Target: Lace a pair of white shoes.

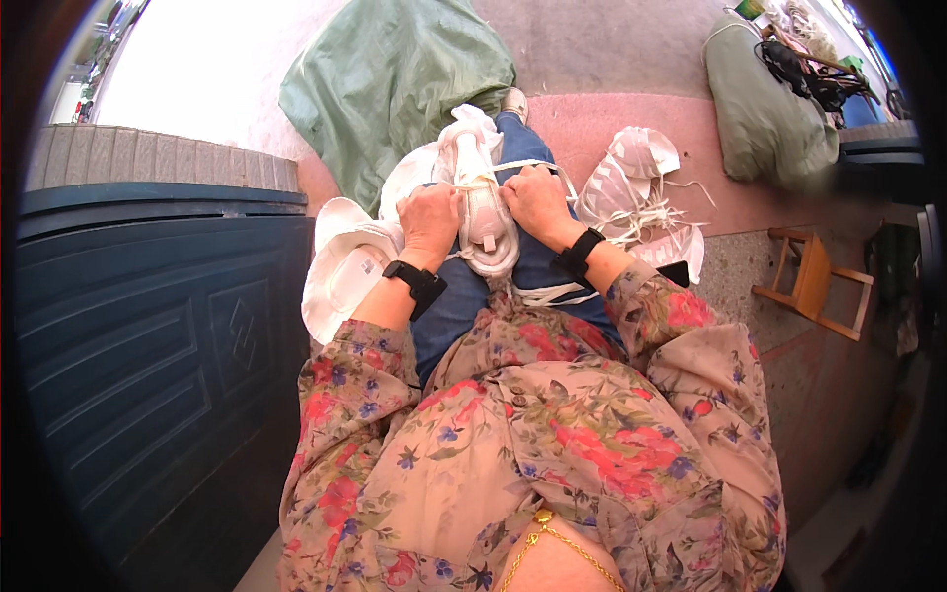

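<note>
"White, with a faint pink cast: one shoe upper [488, 219], pale throughout. What of its form?"

"Long and narrow, lengthwise to the wearer. Near end rounded, with a thick, padded-looking rim and a small pale tab inside the curve. Far end slimmer, partly merged with other white material. Whether a sole is attached, cannot tell."

"Location?"

"On the lap, over the blue jeans [449, 331], between the two hands."

"Fastening?"

"One cream lace [478, 185], flat and narrow, crossing the upper. Further lengths trail over the right thigh."

"Left hand [430, 219]?"

"Fingers curled, closed on the lace at the upper's left edge; fingertips partly hidden. Black band [418, 283] at the wrist."

"Right hand [539, 205]?"

"Likewise closed, thumb and fingers pinching the lace at the right edge. Black band here also."

"Adjacent items?"

"White shoe piece [347, 271], broad and curved, a small printed label inside, beside the left thigh. Pale patterned upper [623, 183], whitish and dusky pink, its laces loose and tangled, to the right. Green sheet [404, 94], creased, beyond the lap. Wooden stool [814, 276], orange-brown, tipped in view, well apart at the right."
</note>
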`<move>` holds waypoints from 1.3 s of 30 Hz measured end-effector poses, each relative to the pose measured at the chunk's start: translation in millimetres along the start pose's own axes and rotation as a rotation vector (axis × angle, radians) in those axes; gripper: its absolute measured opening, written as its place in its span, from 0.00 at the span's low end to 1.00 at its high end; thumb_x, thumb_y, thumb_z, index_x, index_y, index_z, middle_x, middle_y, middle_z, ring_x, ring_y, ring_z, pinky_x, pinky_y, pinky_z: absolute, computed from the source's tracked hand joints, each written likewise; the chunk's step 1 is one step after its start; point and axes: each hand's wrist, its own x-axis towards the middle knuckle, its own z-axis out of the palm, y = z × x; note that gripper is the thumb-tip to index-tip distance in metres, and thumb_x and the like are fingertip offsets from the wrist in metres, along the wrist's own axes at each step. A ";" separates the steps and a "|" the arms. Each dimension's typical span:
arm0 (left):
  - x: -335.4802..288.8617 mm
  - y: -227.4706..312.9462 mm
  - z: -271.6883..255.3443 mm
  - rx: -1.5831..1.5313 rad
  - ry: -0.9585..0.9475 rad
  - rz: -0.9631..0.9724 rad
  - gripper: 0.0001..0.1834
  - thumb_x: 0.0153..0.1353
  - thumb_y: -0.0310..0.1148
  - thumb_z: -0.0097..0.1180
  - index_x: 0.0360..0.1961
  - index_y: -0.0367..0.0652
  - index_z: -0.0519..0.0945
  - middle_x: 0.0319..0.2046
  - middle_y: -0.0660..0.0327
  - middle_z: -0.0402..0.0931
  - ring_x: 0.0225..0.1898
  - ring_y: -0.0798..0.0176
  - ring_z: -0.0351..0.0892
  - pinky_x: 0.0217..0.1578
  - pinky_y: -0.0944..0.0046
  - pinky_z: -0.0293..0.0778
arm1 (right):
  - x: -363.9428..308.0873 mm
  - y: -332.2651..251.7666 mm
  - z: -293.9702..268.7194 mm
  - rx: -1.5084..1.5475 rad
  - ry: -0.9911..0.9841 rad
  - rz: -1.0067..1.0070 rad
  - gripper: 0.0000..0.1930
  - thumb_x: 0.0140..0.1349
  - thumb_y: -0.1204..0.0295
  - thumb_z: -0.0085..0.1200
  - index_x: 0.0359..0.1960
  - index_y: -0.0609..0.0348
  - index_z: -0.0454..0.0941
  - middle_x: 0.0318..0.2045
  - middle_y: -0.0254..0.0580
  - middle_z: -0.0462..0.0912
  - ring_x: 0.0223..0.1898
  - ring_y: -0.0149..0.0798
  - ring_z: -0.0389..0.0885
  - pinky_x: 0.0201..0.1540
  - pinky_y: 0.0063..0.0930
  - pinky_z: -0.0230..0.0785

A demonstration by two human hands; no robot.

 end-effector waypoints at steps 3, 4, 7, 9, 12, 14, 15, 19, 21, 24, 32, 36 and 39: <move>-13.7 16.8 -11.0 0.149 0.078 0.006 0.10 0.51 0.39 0.54 0.30 0.46 0.79 0.25 0.58 0.76 0.37 0.57 0.71 0.38 0.56 0.64 | -5.2 -7.4 -8.8 -0.076 -0.101 -0.030 0.16 0.52 0.57 0.51 0.25 0.58 0.79 0.30 0.44 0.75 0.40 0.44 0.70 0.39 0.40 0.60; -18.0 20.1 -10.4 0.148 0.078 0.007 0.10 0.51 0.39 0.54 0.30 0.46 0.79 0.25 0.58 0.76 0.37 0.57 0.71 0.38 0.56 0.64 | -5.6 -7.4 -10.5 -0.076 -0.101 -0.029 0.16 0.52 0.57 0.51 0.25 0.58 0.79 0.30 0.44 0.75 0.40 0.44 0.70 0.39 0.40 0.60; -22.8 22.4 -7.3 0.192 0.097 0.024 0.10 0.50 0.38 0.54 0.29 0.43 0.79 0.28 0.59 0.76 0.38 0.55 0.69 0.39 0.55 0.63 | -5.2 -6.9 -10.3 -0.104 -0.137 -0.067 0.16 0.54 0.58 0.50 0.28 0.59 0.79 0.31 0.44 0.75 0.40 0.44 0.70 0.39 0.41 0.60; -23.2 5.0 2.9 0.054 0.072 -0.008 0.10 0.50 0.37 0.54 0.29 0.42 0.79 0.29 0.59 0.76 0.38 0.54 0.69 0.39 0.57 0.64 | -6.3 -5.3 -5.0 -0.076 -0.150 -0.083 0.14 0.54 0.60 0.50 0.28 0.59 0.79 0.31 0.44 0.75 0.40 0.45 0.70 0.40 0.41 0.61; -18.3 3.9 -2.4 -0.119 0.035 -0.032 0.11 0.49 0.36 0.55 0.29 0.40 0.78 0.30 0.58 0.76 0.39 0.54 0.69 0.40 0.57 0.65 | -4.4 1.6 -3.1 0.006 -0.145 -0.071 0.12 0.53 0.64 0.49 0.29 0.59 0.79 0.31 0.46 0.75 0.39 0.47 0.71 0.40 0.42 0.62; -12.4 11.3 -12.3 -0.154 0.023 -0.027 0.11 0.48 0.36 0.56 0.29 0.40 0.78 0.32 0.58 0.76 0.40 0.53 0.69 0.40 0.56 0.66 | -5.2 5.9 -0.4 0.062 -0.129 -0.045 0.10 0.53 0.67 0.49 0.29 0.60 0.79 0.30 0.47 0.75 0.38 0.48 0.71 0.41 0.42 0.63; -1.9 15.5 -13.9 -0.132 0.077 0.024 0.11 0.48 0.36 0.56 0.30 0.41 0.78 0.31 0.58 0.77 0.39 0.53 0.69 0.40 0.56 0.66 | -4.2 9.1 2.2 0.168 -0.077 -0.042 0.09 0.52 0.68 0.49 0.29 0.61 0.78 0.29 0.49 0.76 0.37 0.49 0.72 0.40 0.40 0.64; 35.0 31.8 -12.9 0.009 -0.033 0.144 0.11 0.46 0.34 0.58 0.30 0.40 0.79 0.28 0.53 0.76 0.37 0.51 0.71 0.38 0.56 0.68 | -5.8 -1.9 2.3 0.421 -0.044 0.118 0.07 0.51 0.73 0.50 0.29 0.62 0.76 0.26 0.51 0.76 0.33 0.50 0.73 0.38 0.37 0.66; 47.4 38.2 -12.7 0.128 -0.191 0.223 0.08 0.46 0.31 0.56 0.26 0.38 0.77 0.26 0.50 0.74 0.36 0.49 0.72 0.35 0.54 0.70 | -3.6 -2.1 2.0 0.375 -0.012 0.045 0.06 0.50 0.74 0.49 0.28 0.62 0.75 0.26 0.51 0.77 0.33 0.49 0.73 0.38 0.37 0.66; 56.8 29.4 -6.7 0.068 -0.044 0.295 0.07 0.46 0.30 0.55 0.24 0.37 0.74 0.25 0.49 0.74 0.35 0.48 0.73 0.34 0.54 0.70 | -2.8 3.6 9.2 0.282 0.088 -0.158 0.05 0.48 0.75 0.50 0.27 0.58 0.76 0.25 0.48 0.76 0.32 0.47 0.74 0.36 0.36 0.66; 80.2 11.7 -14.6 -0.914 -0.455 -0.145 0.07 0.45 0.27 0.60 0.24 0.37 0.74 0.22 0.68 0.72 0.24 0.75 0.68 0.27 0.73 0.66 | 6.3 -5.0 -14.8 -0.251 -0.065 -0.366 0.04 0.45 0.73 0.51 0.24 0.54 0.75 0.30 0.36 0.73 0.40 0.37 0.69 0.41 0.34 0.57; 93.5 15.5 -3.3 -0.915 -0.585 -0.116 0.08 0.44 0.27 0.61 0.25 0.37 0.76 0.24 0.68 0.73 0.26 0.77 0.69 0.27 0.76 0.66 | 22.9 -17.8 -68.7 0.373 0.435 -0.498 0.02 0.52 0.75 0.49 0.27 0.56 0.70 0.28 0.38 0.74 0.32 0.42 0.72 0.36 0.32 0.63; 86.8 32.9 -9.3 -0.614 -0.661 -0.056 0.11 0.40 0.28 0.62 0.27 0.38 0.78 0.23 0.65 0.74 0.27 0.72 0.72 0.30 0.72 0.68 | 30.2 -49.3 -205.0 0.891 0.512 -0.291 0.06 0.61 0.76 0.41 0.27 0.61 0.69 0.24 0.43 0.77 0.29 0.35 0.78 0.38 0.27 0.69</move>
